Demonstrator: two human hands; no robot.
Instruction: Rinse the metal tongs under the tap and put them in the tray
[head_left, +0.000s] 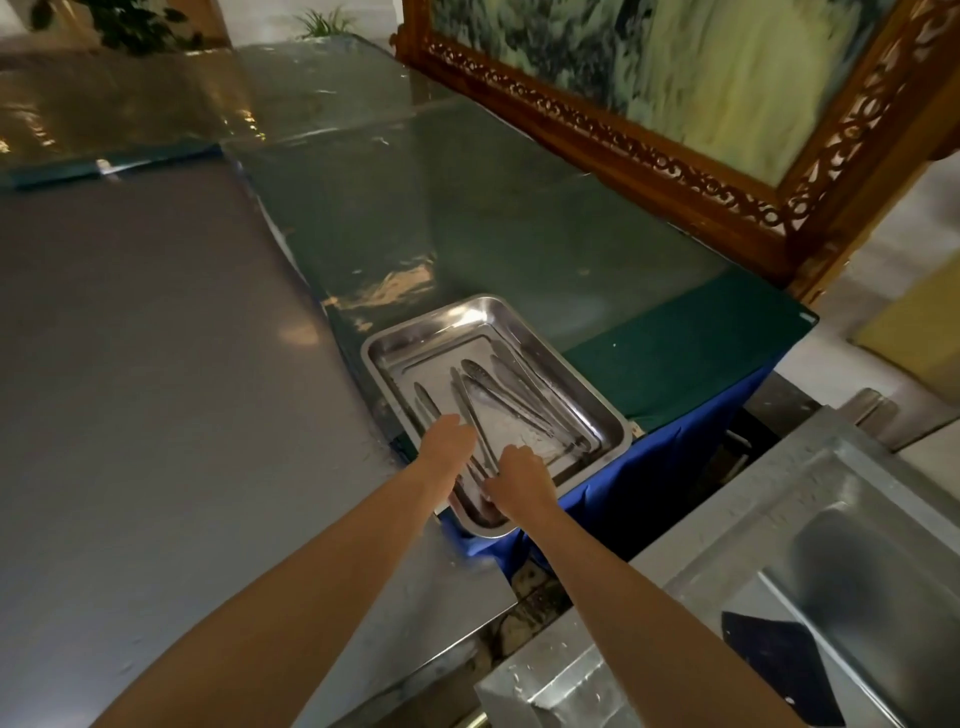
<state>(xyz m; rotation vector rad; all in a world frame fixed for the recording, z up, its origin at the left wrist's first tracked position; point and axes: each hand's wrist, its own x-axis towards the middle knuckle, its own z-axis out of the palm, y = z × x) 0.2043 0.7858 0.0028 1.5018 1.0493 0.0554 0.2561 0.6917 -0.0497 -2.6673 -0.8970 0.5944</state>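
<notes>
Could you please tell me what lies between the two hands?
In the head view, one pair of tongs in the tray runs between the left hand and the right hand.

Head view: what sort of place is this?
Probably a restaurant or banquet hall's wash-up corner: a rectangular stainless steel tray of metal tongs on a green-clothed, glass-topped table, a grey steel sink beside it, and an ornate carved wooden screen behind.

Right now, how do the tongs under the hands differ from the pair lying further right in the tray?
The middle tongs point almost straight away, with the left hand and right hand at their near end; the right tongs lie slanted and untouched. Both are bare metal, inside the tray.
</notes>
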